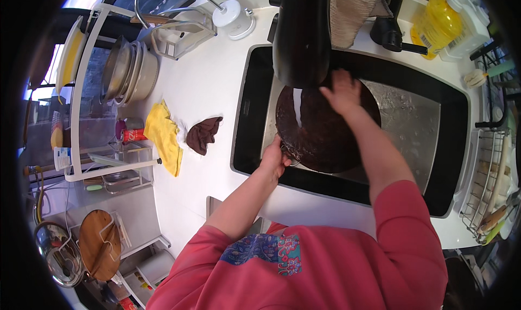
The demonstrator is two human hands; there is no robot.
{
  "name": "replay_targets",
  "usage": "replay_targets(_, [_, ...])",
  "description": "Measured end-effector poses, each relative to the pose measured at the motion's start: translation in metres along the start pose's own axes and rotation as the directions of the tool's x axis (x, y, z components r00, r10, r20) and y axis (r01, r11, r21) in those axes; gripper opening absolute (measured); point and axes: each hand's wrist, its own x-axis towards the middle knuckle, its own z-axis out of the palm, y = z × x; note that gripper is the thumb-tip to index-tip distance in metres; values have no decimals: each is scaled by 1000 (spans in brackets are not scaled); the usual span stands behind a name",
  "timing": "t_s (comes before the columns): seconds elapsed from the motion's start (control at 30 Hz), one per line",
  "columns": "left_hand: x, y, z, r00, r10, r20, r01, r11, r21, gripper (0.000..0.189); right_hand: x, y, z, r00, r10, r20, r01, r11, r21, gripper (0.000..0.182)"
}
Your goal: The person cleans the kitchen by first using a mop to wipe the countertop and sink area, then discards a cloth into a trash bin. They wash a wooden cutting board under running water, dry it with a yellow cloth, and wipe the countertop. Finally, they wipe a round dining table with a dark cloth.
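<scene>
A round, dark brown-black wok (321,135), with its dark outer side apparently upward, lies in the sink (268,147). My left hand (276,158) grips its lower left rim by a small metal loop handle (294,162). On the upper right part of the wok, my right hand (345,91) is spread with fingers apart; it is slightly blurred and holds nothing visible. A white stream of water (297,106) falls onto the wok below the thick black tap (302,37), which hides part of the far rim.
Left on the counter are a yellow cloth (163,137), a brown cloth (203,135) and stacked bowls (140,72). A beige cloth (351,14), a tap lever (413,48) and a yellow bottle (441,23) stand behind the sink. A wire rack (486,171) borders the right side.
</scene>
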Motion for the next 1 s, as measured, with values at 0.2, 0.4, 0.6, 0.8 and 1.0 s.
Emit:
replay_targets(0.2, [-1, 2, -3, 995, 0, -95, 7, 997, 74, 32, -55, -111, 6, 892, -451, -39, 453, 889, 75, 66])
replay_targets(0.4, [11, -6, -10, 998, 21, -64, -18, 999, 38, 29, -152, -32, -16, 673, -734, 90, 716, 678, 168, 73])
replay_targets(0.6, [-33, 21, 12, 997, 71, 29, -74, 992, 103, 33, -151, 48, -23, 984, -163, 69, 154, 981, 121, 73])
replay_targets(0.8, [-73, 96, 45, 937, 295, 188, -350, 785, 512, 16, -118, 4, -11, 872, 373, 318, -480, 784, 395, 81])
replay_targets(1.0, [-106, 142, 89, 803, 494, 333, -497, 247, 832, 16, -123, -49, -33, 900, 165, 403, -433, 440, 787, 90])
